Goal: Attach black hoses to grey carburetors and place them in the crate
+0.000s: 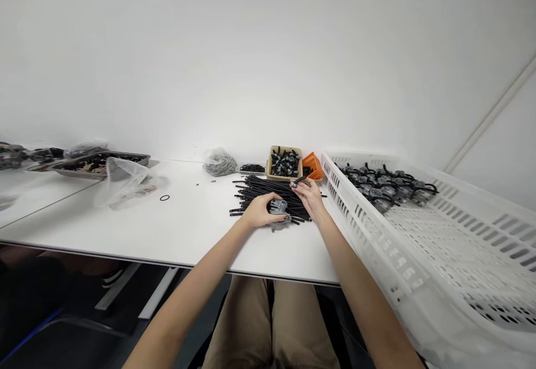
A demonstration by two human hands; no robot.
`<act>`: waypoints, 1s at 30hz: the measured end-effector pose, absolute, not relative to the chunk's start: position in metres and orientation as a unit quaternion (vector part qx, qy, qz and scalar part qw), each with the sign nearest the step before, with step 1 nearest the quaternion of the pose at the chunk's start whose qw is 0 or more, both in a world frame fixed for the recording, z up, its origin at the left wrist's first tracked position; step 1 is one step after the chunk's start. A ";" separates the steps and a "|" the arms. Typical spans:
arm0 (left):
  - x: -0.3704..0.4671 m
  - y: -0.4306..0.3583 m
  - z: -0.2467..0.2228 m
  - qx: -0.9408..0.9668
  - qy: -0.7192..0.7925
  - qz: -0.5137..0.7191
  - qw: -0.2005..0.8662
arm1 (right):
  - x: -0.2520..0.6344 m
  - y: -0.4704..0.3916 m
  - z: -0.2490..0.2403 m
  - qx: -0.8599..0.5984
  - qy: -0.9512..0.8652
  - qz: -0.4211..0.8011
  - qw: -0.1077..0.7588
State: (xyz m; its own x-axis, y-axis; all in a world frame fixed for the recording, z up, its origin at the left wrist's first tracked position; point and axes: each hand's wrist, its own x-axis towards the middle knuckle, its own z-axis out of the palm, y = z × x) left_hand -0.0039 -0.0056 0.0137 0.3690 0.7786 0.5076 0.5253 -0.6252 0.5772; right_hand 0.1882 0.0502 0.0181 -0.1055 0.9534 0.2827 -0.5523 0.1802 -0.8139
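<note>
My left hand (262, 211) is closed around a grey plastic housing (278, 208), held low over the front of the table. Just right of it, my right hand (309, 196) pinches a small black part with a shiny end (298, 181); its exact kind is too small to make out. Beneath and behind both hands lies a pile of thin black tubes (251, 193). Behind the pile stands a tan basket (270, 175) of black fittings (286, 161). An orange basket (317, 163) with small black pieces leans beside it.
A large white crate (368, 240) on the right holds several grey housings with black tubes (385, 182). Farther left are a small tray of black rings (252, 168), bagged grey parts (220, 163), a black ring (164, 197), a clear bag (125, 179) and a metal tray (79, 175).
</note>
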 end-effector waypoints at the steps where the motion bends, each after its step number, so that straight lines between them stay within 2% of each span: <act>1: -0.006 -0.004 0.013 0.803 0.414 0.397 0.161 | 0.188 0.049 0.019 -0.223 -0.449 0.604 0.619; 7: -0.010 0.007 0.002 0.755 0.437 0.435 0.221 | 0.184 0.042 0.018 -0.220 -0.524 0.638 0.520; 11: -0.009 0.012 -0.004 0.732 0.437 0.462 0.242 | 0.181 0.040 0.016 -0.227 -0.559 0.634 0.484; 20: -0.009 0.008 -0.002 0.743 0.429 0.457 0.235 | 0.179 0.037 0.015 -0.226 -0.574 0.645 0.450; 30: -0.010 0.008 -0.001 0.762 0.430 0.434 0.216 | 0.177 0.035 0.014 -0.230 -0.562 0.648 0.460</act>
